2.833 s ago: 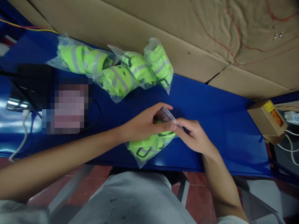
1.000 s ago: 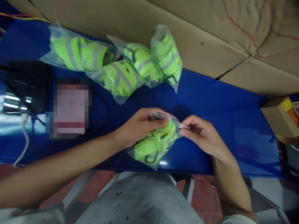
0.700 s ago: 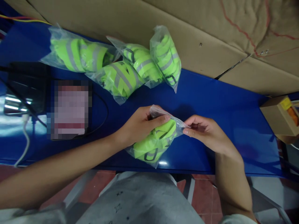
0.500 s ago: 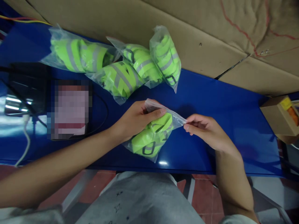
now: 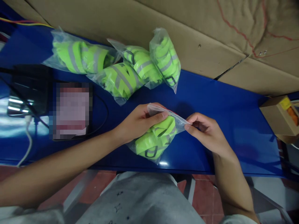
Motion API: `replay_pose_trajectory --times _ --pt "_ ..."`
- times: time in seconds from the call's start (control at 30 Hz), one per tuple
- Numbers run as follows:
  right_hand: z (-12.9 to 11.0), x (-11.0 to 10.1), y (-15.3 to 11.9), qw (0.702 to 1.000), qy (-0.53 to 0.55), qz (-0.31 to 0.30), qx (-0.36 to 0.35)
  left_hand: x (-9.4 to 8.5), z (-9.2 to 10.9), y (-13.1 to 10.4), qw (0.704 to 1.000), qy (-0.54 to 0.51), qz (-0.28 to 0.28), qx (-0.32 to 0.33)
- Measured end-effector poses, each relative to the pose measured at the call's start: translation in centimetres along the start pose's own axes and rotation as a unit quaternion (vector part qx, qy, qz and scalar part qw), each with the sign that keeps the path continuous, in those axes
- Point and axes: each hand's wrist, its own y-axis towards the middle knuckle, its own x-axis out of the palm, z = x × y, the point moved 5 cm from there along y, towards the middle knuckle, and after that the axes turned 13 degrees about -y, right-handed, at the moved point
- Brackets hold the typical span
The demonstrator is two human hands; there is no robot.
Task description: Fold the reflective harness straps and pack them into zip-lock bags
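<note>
A clear zip bag [image 5: 154, 146] with folded neon-yellow straps and grey reflective bands inside lies near the front edge of the blue table [image 5: 201, 96]. My left hand [image 5: 142, 121] pinches its top edge at the left, thumb on the near side and the other fingers mostly hidden behind. At the right end of the same edge, my right hand [image 5: 201, 127] grips the corner between thumb and fingertips. The bag's top edge is stretched between both hands, with a reddish line along it.
Several filled bags [image 5: 123, 81] of the same kind lie at the back, against brown cardboard [image 5: 187, 40]. A pixelated device [image 5: 72, 109], a black box [image 5: 30, 90] and cables are at the left. A small carton [image 5: 277, 115] stands at the far right.
The held bag has shifted slightly right and towards the table's front edge, together with my left hand. My right hand's fingers have moved a little right along with the bag's corner.
</note>
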Motion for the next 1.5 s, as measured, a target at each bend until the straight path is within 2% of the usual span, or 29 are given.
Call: replay_pose_trajectory --times 0.1,0.23,0.33,0.43,0.67,0.93,1.07,1.17,1.33,1.5 --pt "-0.2 0.6 0.0 1.0 -0.003 -0.014 -0.012 0.1 0.0 0.0 1.0 0.015 -0.006 0.002" --pt "-0.3 0.8 0.0 0.999 0.016 0.019 -0.03 0.2 -0.2 -0.1 0.999 0.03 -0.011 -0.007" --pt "-0.3 1.1 0.0 0.999 0.023 0.004 -0.03 0.4 -0.4 -0.2 0.999 0.03 -0.025 -0.013" --pt "-0.2 1.3 0.2 0.999 0.026 -0.01 -0.021 0.4 -0.6 -0.2 0.999 0.028 -0.033 -0.005" --pt "-0.2 1.0 0.1 0.999 0.015 0.027 -0.017 0.4 -1.4 0.2 0.999 0.017 -0.036 0.0" --pt "-0.2 1.2 0.0 1.0 0.007 -0.002 -0.011 0.4 -1.4 0.2 0.998 0.025 -0.046 0.025" --pt "-0.3 1.4 0.0 0.999 0.01 0.012 -0.028 0.4 -1.4 0.3 0.997 0.049 -0.045 0.033" --pt "-0.4 1.5 -0.2 0.999 0.009 0.027 -0.029 0.5 -1.5 0.3 0.996 0.057 -0.053 0.031" --pt "-0.4 2.4 0.2 0.999 0.04 0.003 -0.026 0.4 -1.9 0.2 0.994 0.088 -0.056 0.017" --pt "-0.3 2.4 -0.1 0.999 0.04 0.019 -0.023 0.8 -2.1 0.0 0.995 0.053 -0.08 -0.004"
